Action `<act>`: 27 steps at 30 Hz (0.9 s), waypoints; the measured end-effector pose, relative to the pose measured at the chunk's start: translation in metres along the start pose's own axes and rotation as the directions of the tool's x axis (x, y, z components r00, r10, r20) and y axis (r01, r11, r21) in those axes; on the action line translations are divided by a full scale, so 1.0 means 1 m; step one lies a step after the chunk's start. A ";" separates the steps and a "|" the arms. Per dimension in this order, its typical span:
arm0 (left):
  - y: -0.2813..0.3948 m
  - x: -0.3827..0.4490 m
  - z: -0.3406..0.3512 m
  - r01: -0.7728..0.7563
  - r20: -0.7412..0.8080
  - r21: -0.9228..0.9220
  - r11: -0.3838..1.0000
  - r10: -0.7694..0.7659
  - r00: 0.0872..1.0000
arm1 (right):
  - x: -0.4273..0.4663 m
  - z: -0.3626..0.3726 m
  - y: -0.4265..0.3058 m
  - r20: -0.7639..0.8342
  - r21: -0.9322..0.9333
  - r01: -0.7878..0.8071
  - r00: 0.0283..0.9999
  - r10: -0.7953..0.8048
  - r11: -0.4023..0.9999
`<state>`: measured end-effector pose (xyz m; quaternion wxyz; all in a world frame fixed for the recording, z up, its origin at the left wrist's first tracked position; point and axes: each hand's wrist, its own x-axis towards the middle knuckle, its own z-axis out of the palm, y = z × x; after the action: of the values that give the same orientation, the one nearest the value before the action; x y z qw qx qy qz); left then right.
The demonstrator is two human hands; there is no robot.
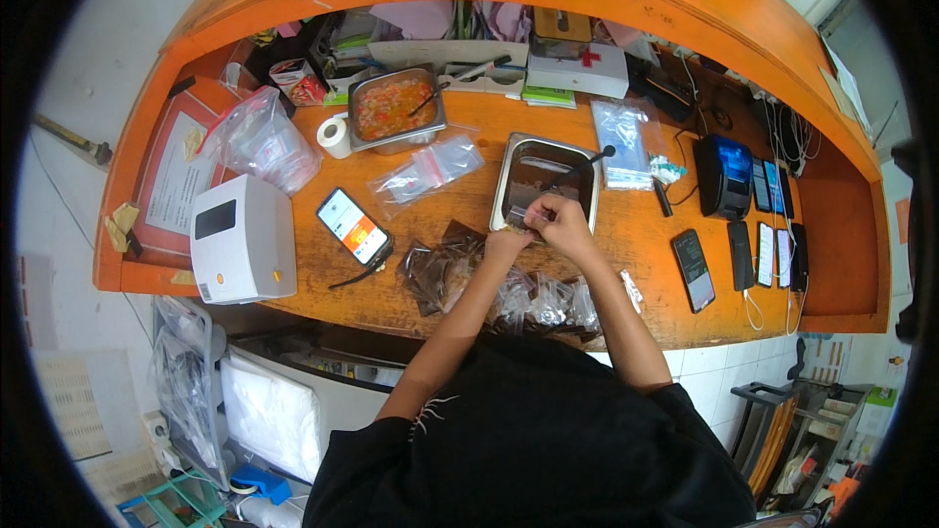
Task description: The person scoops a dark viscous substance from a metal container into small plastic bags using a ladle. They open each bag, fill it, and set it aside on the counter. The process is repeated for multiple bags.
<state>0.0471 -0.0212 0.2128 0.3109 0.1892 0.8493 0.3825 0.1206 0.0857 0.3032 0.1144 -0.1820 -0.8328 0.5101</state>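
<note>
Both of my hands meet over the near edge of a steel food pan point(502, 183) that holds a dark brown sauce. My right hand point(559, 220) pinches the top of a small clear plastic bag point(518, 215). The fingers of my left hand point(509, 237) grip the same bag lower down, partly hidden by the wrist. A black-handled spoon point(591, 160) leans in the sauce, its handle over the pan's right rim. Between my forearms, several small filled plastic bags point(552, 301) lie at the table's front edge, beside a dark plastic bag point(440, 271).
A second steel pan point(400, 106) of red chunky sauce stands at the back left. Flat clear bags point(427, 170) lie between the pans, with more bags point(625, 143) to the right. A phone point(353, 226) and white label printer point(246, 238) sit left; a black printer point(722, 176) and several phones point(692, 270) right.
</note>
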 end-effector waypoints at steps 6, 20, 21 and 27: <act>0.021 -0.011 -0.012 -0.097 0.132 0.043 0.994 0.091 0.987 | 0.002 0.012 -0.003 -0.028 -0.032 0.046 0.998 -0.047 0.998; -0.110 -0.022 -0.066 -0.181 -0.310 -0.135 0.974 0.132 0.941 | 0.031 0.060 -0.054 0.424 -0.028 0.499 0.791 -0.442 0.866; -0.123 -0.023 -0.075 -0.145 -0.349 -0.136 0.980 0.090 0.933 | 0.034 0.065 -0.053 0.573 0.052 0.562 0.661 -0.485 0.826; -0.191 -0.048 -0.087 0.100 -0.395 -0.142 0.985 -0.150 0.907 | 0.163 0.088 -0.009 0.494 -0.554 0.297 0.869 0.021 0.778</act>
<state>0.0078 -0.2153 0.1292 0.1635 0.0325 0.8812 0.4424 -0.0620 0.0789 0.2716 -0.1196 -0.0153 -0.9657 0.2298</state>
